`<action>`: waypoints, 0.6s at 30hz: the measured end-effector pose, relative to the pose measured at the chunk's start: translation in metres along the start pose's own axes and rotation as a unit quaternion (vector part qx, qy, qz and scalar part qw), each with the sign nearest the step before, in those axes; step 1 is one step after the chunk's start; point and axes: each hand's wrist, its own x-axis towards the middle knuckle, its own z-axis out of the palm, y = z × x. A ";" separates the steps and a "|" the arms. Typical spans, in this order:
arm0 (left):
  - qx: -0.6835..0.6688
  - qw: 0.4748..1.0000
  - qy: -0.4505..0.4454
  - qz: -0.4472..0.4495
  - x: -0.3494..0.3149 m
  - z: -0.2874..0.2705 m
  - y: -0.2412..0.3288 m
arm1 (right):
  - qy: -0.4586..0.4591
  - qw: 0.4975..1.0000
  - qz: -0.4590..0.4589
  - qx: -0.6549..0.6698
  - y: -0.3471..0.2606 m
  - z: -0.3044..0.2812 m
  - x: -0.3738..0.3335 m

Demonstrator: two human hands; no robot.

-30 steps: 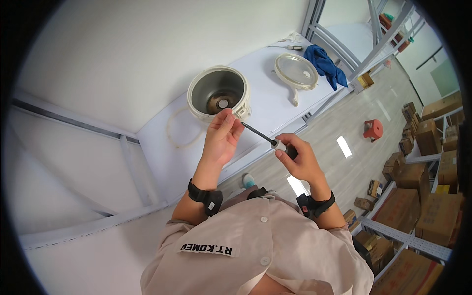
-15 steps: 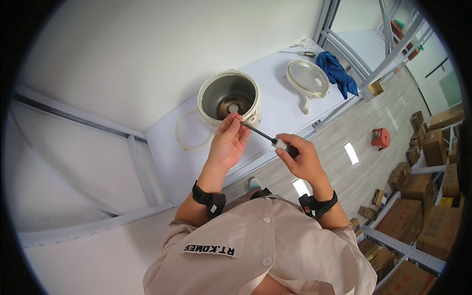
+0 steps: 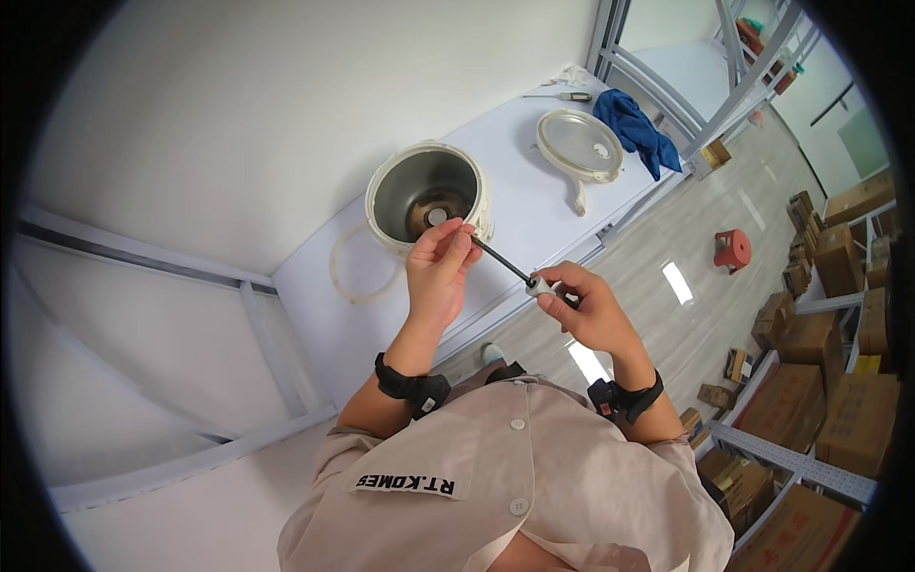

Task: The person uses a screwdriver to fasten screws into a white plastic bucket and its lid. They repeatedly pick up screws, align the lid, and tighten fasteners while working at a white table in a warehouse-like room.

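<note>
My right hand [image 3: 589, 307] is wrapped round the pale handle of a screwdriver [image 3: 503, 258], whose dark shaft slants up to the left. Fingers of my left hand [image 3: 440, 276] pinch together at the shaft's tip; anything small between them is too hidden to make out. Just beyond the left fingertips stands a rice cooker body [image 3: 379, 181], uncovered, with a grey inside and a brownish, stained bottom around a pale round centre. A translucent ring [image 3: 335, 276] lies flat to its left. Farther right rests the round cooker lid [image 3: 572, 143], its handle-like arm pointing toward me.
The white table [image 3: 315, 315] runs along a wall. At its far right end lie a blue cloth [image 3: 637, 133], a second screwdriver [image 3: 572, 96] and crumpled white tissue [image 3: 570, 74]. A grey metal frame [image 3: 658, 76] rises there. On the floor side are a red stool [image 3: 732, 250] and shelved cardboard boxes [image 3: 782, 405].
The view has shifted slightly, so the cooker and lid sit a little farther left. My right hand's grip on the screwdriver handle has changed slightly; the left fingers stay at its tip.
</note>
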 end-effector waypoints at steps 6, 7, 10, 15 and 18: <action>-0.026 0.999 0.006 -0.044 -0.001 0.000 -0.011 | 0.008 1.000 -0.019 -0.010 0.004 -0.002 -0.014; -0.039 0.997 0.011 -0.061 -0.002 -0.001 -0.014 | 0.015 0.999 -0.011 -0.028 0.005 -0.002 -0.016; -0.026 0.995 0.041 -0.089 -0.007 -0.005 -0.023 | 0.020 0.998 0.017 -0.064 0.009 -0.008 -0.021; 0.131 0.986 0.079 -0.073 -0.020 -0.002 -0.034 | 0.023 0.996 0.014 -0.085 0.018 -0.012 -0.033; 0.215 0.969 0.082 -0.085 -0.021 -0.009 -0.045 | 0.034 0.993 -0.001 -0.115 0.020 -0.009 -0.038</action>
